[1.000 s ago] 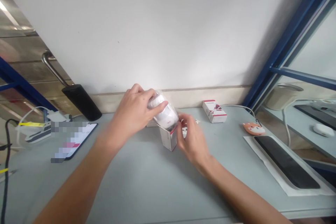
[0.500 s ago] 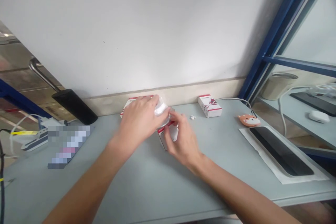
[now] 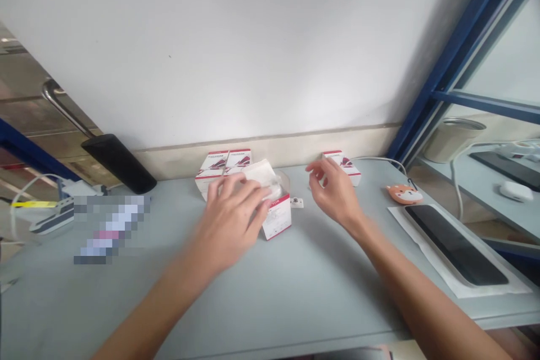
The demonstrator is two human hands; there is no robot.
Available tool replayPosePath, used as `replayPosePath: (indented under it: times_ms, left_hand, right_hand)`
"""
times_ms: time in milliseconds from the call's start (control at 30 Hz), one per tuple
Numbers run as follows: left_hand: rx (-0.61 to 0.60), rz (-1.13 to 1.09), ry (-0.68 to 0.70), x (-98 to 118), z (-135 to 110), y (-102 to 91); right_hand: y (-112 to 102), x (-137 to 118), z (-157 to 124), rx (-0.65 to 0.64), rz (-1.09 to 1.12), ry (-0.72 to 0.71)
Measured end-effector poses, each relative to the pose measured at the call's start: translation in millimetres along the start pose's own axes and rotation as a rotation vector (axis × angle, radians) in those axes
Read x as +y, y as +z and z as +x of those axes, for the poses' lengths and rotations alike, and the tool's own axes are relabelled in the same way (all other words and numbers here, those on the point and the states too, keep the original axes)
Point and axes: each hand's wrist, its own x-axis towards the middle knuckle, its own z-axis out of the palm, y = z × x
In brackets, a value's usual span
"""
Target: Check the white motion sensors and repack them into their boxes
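A small white and red carton (image 3: 278, 216) stands open on the grey table (image 3: 261, 292), with a white wrapped item (image 3: 264, 175) sticking out of its top. My left hand (image 3: 230, 222) lies against the carton's left side with fingers stretched out, touching the wrapped item. My right hand (image 3: 335, 191) hovers open to the right of the carton, fingers apart, holding nothing. It is close to another small white and red box (image 3: 343, 166) by the wall. A tiny white piece (image 3: 296, 202) lies between the carton and my right hand.
Two more white and red boxes (image 3: 223, 166) sit behind my left hand. A black cylinder (image 3: 118, 163) leans at the back left, next to a phone (image 3: 107, 228). A fox-shaped item (image 3: 403, 194) and a dark tablet on white paper (image 3: 455, 244) lie at the right.
The wrapped item has gone down into the carton. My right hand let go of the carton and moved right; my left hand slid lower beside it. The view shifted slightly.
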Motion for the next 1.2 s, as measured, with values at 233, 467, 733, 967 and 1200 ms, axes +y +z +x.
replayPosePath:
  times_ms: [233, 467, 733, 967, 1200]
  left_hand:
    - [-0.191, -0.084, 0.005, 3, 7, -10.2]
    - [0.078, -0.103, 0.006, -13, -15, -1.0]
    - [-0.044, -0.145, 0.124, -14, -12, -1.1]
    - [-0.009, -0.212, 0.157, -25, -4, -3.7]
    - [0.254, -0.533, -0.016, -35, -20, 33.4]
  right_hand:
    - [3, -7, -9, -0.091, 0.070, -0.104]
    - [-7, -40, -22, -0.108, -0.129, -0.646]
    - [4, -41, -29, -0.156, -0.237, -0.588]
    - [4, -39, -28, -0.141, -0.213, -0.604]
    - [-1, -13, -14, 0.130, -0.010, -0.217]
